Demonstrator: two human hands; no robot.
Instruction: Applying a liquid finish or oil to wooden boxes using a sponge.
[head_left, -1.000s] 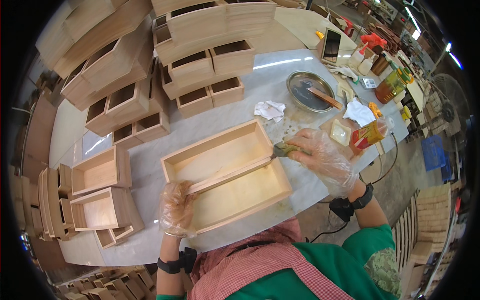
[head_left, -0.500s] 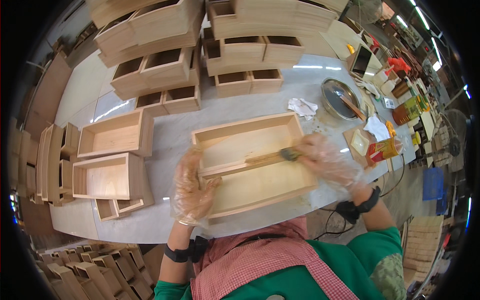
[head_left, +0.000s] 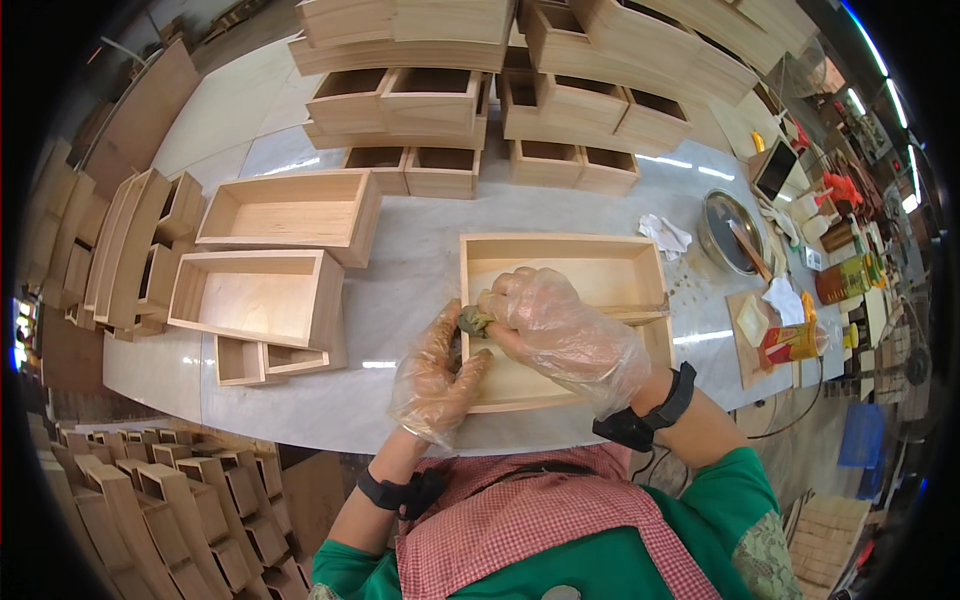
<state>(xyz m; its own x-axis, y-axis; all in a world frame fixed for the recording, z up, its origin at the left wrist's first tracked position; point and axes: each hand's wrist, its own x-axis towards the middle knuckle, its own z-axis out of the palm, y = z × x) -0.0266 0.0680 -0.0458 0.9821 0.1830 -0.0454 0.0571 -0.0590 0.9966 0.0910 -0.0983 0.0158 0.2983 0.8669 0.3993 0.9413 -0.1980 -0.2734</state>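
A shallow wooden box (head_left: pixel 570 396), split lengthwise by a divider (head_left: pixel 640 313), lies in front of me on the grey tabletop. My left hand (head_left: pixel 440 375), in a clear plastic glove, grips the box's left end wall, with the thumb reaching over the inside. My right hand (head_left: pixel 555 325), gloved the same way, pinches a small dark greenish wad (head_left: pixel 474 321) at that end, close to the left fingers. The wad looks like cloth or sponge; its exact kind is unclear. My right hand hides the left part of the divider.
Wooden boxes (head_left: pixel 255 290) are stacked to my left, and taller stacks (head_left: pixel 430 95) stand at the back. On the right are a metal bowl (head_left: pixel 730 230), a crumpled white cloth (head_left: pixel 665 235), a red-and-yellow container (head_left: pixel 790 343) and a phone-like dark screen (head_left: pixel 775 168).
My right hand has carried the wad leftward along the divider to the box's left end. My left hand stays at that end. The whole view has shifted, so the scene sits further right.
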